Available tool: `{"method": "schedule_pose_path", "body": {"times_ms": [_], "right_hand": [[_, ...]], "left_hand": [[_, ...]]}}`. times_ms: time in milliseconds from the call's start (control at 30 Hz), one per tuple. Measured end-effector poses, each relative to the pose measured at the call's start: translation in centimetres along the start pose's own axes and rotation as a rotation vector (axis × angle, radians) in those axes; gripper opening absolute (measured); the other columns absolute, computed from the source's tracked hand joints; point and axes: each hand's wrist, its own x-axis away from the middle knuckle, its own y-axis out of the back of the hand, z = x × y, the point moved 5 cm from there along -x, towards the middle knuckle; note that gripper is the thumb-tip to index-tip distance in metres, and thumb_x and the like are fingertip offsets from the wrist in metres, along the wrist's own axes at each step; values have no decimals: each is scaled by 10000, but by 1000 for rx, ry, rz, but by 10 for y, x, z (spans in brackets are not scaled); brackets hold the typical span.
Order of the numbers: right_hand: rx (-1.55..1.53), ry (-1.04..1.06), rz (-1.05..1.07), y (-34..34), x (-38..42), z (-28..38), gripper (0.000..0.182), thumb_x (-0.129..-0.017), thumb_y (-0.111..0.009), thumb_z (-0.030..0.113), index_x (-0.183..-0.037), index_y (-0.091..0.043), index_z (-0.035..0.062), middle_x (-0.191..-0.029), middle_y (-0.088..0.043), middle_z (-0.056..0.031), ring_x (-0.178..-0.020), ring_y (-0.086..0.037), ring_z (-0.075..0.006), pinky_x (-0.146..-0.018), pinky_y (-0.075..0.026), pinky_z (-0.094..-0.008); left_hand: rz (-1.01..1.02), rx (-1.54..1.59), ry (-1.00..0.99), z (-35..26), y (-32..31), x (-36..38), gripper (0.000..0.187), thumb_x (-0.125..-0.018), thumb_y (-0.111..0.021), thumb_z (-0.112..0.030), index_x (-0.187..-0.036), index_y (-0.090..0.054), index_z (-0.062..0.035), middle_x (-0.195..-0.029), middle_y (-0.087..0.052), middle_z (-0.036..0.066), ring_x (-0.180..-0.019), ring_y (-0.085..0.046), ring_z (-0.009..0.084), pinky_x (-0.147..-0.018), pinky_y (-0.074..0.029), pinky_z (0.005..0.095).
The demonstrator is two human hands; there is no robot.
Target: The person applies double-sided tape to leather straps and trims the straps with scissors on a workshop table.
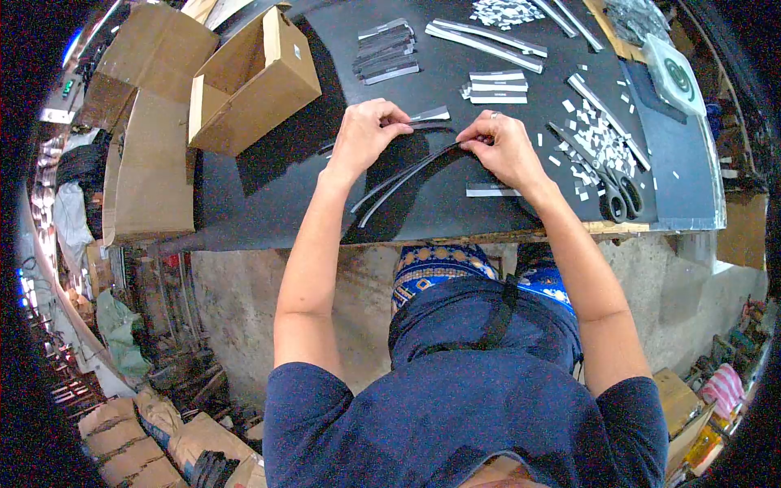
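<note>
Over the black tabletop, my left hand [370,137] is closed in a pinch on thin black strips that pass through its fingers toward the right. Opposite it, my right hand [503,148] pinches the upper end of a pair of narrow black strips [411,172], which curve down to the left. A white-and-grey label strip [431,115] lies beside my left fingertips. Below my right hand is another flat label strip [491,190]. Small stacks of label strips [498,86] sit just beyond my hands, with a wider pile of dark and white strips [386,53] farther left.
An open cardboard box [272,93] stands at the left. Black-handled scissors [620,195] rest near the right front edge beside scattered white cut pieces [598,142]. Long white strips [486,45] lie at the back. A clear plastic container [674,75] is at the far right.
</note>
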Motion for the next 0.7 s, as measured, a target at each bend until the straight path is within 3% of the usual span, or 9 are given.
{"method": "schedule_pose_path", "body": {"times_ms": [67,700], "right_hand": [[-5,-3,1,0,0,1,113,-753,-671,8,-860,-705,7,-778,-618,-108,-721,-630,-217,-670,-499,-303],[-21,-22,12,-1,0,-4,114,-750,-678,7,-861,-706,5,-783,-619,-100,-713,-621,-208,-664,-494,-293]], "left_hand": [[46,35,68,2,1,-2,176,-752,-740,-172,-881,-722,-54,-841,-706,103,-798,-681,218,-730,-512,316],[35,-36,-12,6,2,-2,160,-789,-709,-178,-894,-731,-60,-815,-679,96,-748,-658,213,-684,-507,310]]}}
